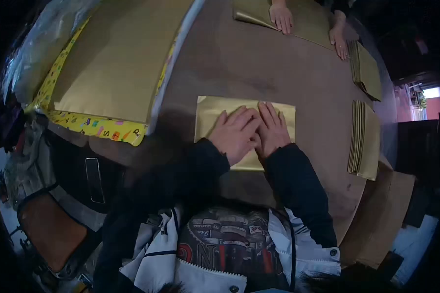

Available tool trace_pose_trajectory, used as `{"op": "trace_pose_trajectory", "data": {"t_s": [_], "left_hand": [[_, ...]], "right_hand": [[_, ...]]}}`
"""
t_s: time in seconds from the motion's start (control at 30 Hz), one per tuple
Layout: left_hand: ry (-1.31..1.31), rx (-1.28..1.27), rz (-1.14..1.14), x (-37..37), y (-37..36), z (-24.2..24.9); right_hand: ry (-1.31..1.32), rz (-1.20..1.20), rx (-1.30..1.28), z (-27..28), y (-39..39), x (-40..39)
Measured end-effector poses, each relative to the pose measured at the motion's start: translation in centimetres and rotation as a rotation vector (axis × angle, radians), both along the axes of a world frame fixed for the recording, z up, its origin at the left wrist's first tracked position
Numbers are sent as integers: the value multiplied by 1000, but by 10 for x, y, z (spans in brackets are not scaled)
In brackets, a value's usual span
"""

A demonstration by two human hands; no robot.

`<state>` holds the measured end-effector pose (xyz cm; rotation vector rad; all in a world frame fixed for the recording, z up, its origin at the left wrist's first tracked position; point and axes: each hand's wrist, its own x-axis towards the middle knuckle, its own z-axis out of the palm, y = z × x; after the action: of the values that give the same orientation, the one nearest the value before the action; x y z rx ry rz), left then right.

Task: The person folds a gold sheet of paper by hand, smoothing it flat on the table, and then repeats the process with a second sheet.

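Observation:
A folded sheet of gold paper (208,111) lies flat on the brown table in front of me. My left hand (233,134) rests on its middle, palm down with the fingers stretched out. Right beside it, my right hand (273,128) also lies flat on the gold paper, its fingers pointing away from me. The two hands touch near the thumbs and cover the centre of the sheet. Neither hand grips anything.
At the left lies a large stack of gold sheets (117,58) on yellow patterned wrapping (107,128). Two folded gold stacks (364,141) stand at the right edge, above a cardboard box (381,210). Across the table, a co-worker's hands (281,18) press another gold sheet (310,22). A phone (95,179) lies lower left.

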<state>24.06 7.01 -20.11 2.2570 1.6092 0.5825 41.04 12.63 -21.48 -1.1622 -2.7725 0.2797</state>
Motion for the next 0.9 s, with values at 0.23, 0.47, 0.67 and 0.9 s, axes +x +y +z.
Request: {"op": "trace_pose_trajectory", "data": {"t_s": [0.23, 0.47, 0.67, 0.9], "left_hand": [[235, -22, 102, -65, 2, -12], [484, -81, 177, -76, 0, -6], [334, 75, -198, -62, -30, -20], [311, -69, -219, -91, -68, -13]], "right_hand": [[-31, -10, 4, 3, 3, 4], [-98, -108, 4, -4, 24, 23], [-129, -108, 45, -11, 26, 24], [-172, -105, 64, -16, 28, 25]]}}
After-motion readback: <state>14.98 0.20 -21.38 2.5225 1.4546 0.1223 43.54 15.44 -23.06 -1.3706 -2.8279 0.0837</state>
